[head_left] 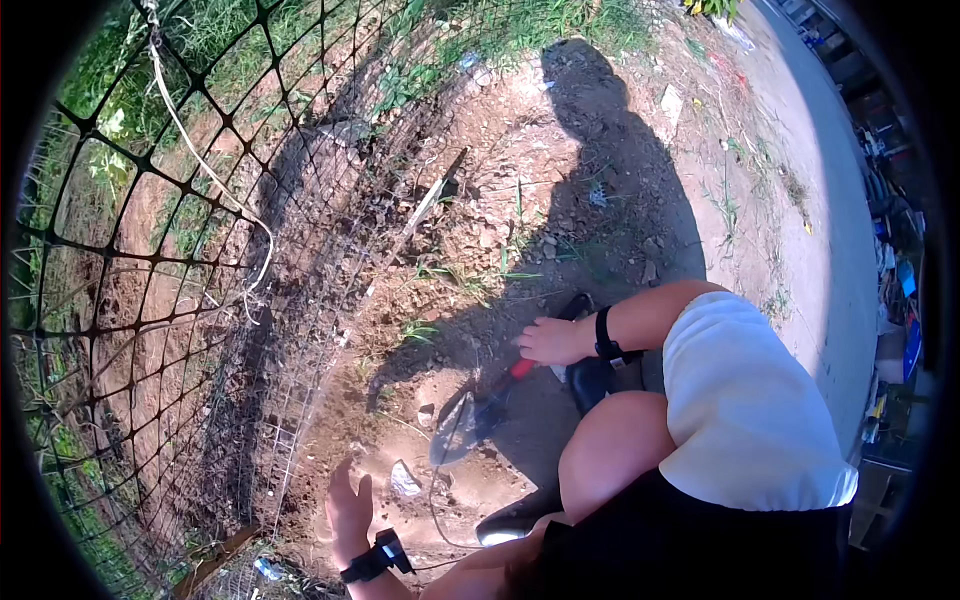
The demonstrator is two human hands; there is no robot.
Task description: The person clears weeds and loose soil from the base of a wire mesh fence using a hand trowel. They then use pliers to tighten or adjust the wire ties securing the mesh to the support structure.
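Observation:
My right hand (555, 341) is closed around the handle of a hand trowel (455, 430), whose black end shows beyond the hand and whose red part shows below it. The grey pointed blade slants down to the left, low over the brown soil or against it; I cannot tell which. Down at the lower left, my left hand (350, 505) is held with thumb and fingers apart and nothing in it. It is near the foot of the fence, beside a whitish lump (404, 479) on the dirt. Both wrists wear black bands, and a thin cord runs between the trowel and my left forearm.
A black mesh fence (150, 255) rises along the left, with a pale rope (215, 190) hanging on it. A strip of wood (432, 205) lies on the stony slope ahead. My dark shoes (515, 517) stand close by. A paved path (800, 150) and stacked goods are on the right.

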